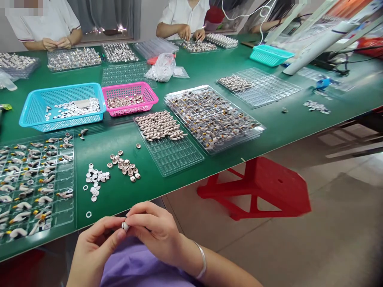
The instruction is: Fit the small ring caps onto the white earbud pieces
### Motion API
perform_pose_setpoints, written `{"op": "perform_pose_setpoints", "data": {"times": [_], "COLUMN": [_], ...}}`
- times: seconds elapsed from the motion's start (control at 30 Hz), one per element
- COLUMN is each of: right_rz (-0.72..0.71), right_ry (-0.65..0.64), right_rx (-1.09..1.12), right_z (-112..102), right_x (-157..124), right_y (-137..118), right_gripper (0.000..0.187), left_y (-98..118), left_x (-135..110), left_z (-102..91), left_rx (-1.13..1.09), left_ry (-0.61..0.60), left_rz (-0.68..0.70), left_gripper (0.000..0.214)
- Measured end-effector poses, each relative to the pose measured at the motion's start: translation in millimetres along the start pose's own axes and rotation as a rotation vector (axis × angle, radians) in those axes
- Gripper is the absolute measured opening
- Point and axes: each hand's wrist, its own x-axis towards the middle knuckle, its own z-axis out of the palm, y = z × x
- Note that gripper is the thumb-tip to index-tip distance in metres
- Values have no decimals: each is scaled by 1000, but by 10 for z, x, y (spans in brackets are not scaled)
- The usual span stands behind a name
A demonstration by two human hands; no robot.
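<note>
While your left hand [94, 247] and right hand [158, 231] pinch one small white part [125, 226] just off the green table [119, 203], the left tray [74, 167] looks mostly filled; some right-column pockets [63, 207] sit bare, loose cups [130, 172] and white discs [95, 184] remain.

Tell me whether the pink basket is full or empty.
Neither: the pink basket is partly filled. Small round pieces lie across its bottom, while its back wall shows bare above them.
</note>
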Motion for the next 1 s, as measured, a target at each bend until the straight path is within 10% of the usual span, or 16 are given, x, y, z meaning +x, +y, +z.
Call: {"op": "perform_pose_setpoints", "data": {"times": [0.27, 1.0], "right_rz": [85, 75], "right_ry": [-44, -2], "right_rx": [138, 175], "right_z": [-25, -19], "right_x": [-16, -48], "right_y": [29, -41], "right_gripper": [11, 9], "left_y": [79, 35], "left_x": [-121, -67], "left_z": [144, 10], "left_rx": [82, 277], "left_ry": [181, 71], "left_rz": [60, 275], "left_gripper": [23, 12]}}
